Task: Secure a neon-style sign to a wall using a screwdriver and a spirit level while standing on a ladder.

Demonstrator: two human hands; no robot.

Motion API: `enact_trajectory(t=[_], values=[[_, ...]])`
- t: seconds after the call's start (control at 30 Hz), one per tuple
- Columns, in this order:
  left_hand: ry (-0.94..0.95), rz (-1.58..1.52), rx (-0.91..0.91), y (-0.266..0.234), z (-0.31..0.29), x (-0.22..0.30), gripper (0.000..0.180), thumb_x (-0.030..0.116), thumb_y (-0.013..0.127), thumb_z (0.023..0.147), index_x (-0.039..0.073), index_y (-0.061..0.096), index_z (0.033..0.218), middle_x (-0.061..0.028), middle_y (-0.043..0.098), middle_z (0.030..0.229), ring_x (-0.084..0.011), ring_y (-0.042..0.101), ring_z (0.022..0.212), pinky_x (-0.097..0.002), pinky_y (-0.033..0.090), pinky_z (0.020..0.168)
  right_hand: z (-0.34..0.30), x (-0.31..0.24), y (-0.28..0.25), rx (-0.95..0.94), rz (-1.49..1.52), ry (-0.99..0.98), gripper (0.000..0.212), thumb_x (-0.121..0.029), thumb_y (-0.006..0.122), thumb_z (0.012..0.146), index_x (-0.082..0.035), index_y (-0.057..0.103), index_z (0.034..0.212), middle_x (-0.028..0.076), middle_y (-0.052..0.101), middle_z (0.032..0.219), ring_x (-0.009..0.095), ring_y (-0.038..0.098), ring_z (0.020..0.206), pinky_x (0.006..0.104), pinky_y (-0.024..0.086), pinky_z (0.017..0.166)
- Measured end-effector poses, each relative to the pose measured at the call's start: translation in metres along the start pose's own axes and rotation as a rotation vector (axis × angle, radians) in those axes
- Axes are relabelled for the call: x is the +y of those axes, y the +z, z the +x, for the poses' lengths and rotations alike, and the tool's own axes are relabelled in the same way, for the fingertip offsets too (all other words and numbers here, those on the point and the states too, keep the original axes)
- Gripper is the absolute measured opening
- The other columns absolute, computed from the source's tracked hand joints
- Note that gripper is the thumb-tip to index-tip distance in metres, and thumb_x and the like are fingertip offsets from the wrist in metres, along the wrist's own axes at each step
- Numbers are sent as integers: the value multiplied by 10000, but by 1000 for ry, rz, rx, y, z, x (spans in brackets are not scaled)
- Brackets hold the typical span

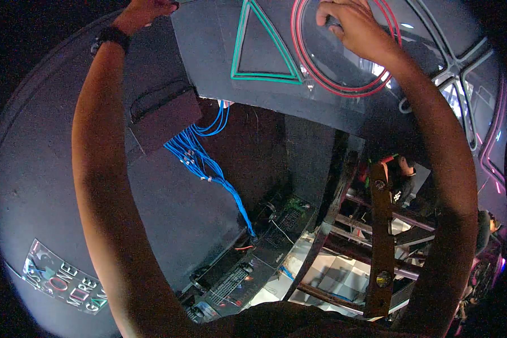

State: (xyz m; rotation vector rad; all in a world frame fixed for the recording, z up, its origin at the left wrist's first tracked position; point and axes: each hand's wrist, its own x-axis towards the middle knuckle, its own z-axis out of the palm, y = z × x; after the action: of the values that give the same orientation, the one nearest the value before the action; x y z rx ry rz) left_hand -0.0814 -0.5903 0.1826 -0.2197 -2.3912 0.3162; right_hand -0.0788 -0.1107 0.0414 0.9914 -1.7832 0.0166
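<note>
Both my arms reach up to a dark panel carrying neon-style tube shapes. My left hand, with a dark watch on the wrist, is closed at the panel's upper left corner and partly cut off by the picture's top. What it grips is hard to make out. In front of the red ring is my right hand, its fingers curled in; anything inside them is hidden. A green triangle lies between the hands, and a grey cross shape is to the right.
Blue cables hang from under a dark box toward a desk with a keyboard. A ladder stands below my right arm. Another person is beyond it. A small lettered sign hangs lower left.
</note>
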Motion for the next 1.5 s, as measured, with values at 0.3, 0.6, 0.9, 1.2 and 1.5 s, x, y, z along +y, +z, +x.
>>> enact_trajectory(t=[0.3, 0.6, 0.9, 1.2, 1.5], values=[[246, 443, 389, 15, -7, 18, 371, 455, 609, 1010, 169, 697, 1229, -163, 751, 951, -415, 724, 895, -497, 616, 732, 6, -5, -1, 17, 34, -3, 133, -12, 697, 804, -84, 650, 906, 117, 569, 1076, 326, 523, 1093, 461, 376, 944], [145, 522, 306, 19, 21, -56, 389, 422, 554, 1044, 117, 676, 1253, -147, 753, 1015, -353, 728, 850, -481, 602, 704, 10, -4, 7, 5, 42, -6, 157, -7, 706, 793, -85, 664, 923, 115, 577, 1099, 331, 521, 1114, 473, 378, 942], [40, -371, 270, 19, -33, 29, 297, 331, 749, 931, 139, 774, 1157, -20, 759, 900, -138, 676, 746, -321, 552, 653, 6, -7, -2, -19, 41, 4, 122, -15, 696, 812, -73, 666, 915, 117, 579, 1096, 330, 521, 1122, 468, 375, 941], [5, 425, 461, 5, -30, 89, 326, 410, 591, 1009, 113, 724, 1023, -186, 736, 975, -404, 714, 902, -532, 573, 745, 4, 32, 32, 130, 18, -102, 302, 58, 674, 668, -134, 668, 901, 56, 620, 1058, 313, 580, 1073, 459, 413, 868], [-62, 3, 430, 23, -16, 18, 398, 403, 740, 928, 22, 671, 837, -169, 662, 765, -302, 674, 706, -441, 559, 663, 3, 14, 25, 126, 9, -29, 295, 61, 676, 687, -158, 685, 886, 35, 596, 1063, 283, 528, 1107, 440, 365, 861]])
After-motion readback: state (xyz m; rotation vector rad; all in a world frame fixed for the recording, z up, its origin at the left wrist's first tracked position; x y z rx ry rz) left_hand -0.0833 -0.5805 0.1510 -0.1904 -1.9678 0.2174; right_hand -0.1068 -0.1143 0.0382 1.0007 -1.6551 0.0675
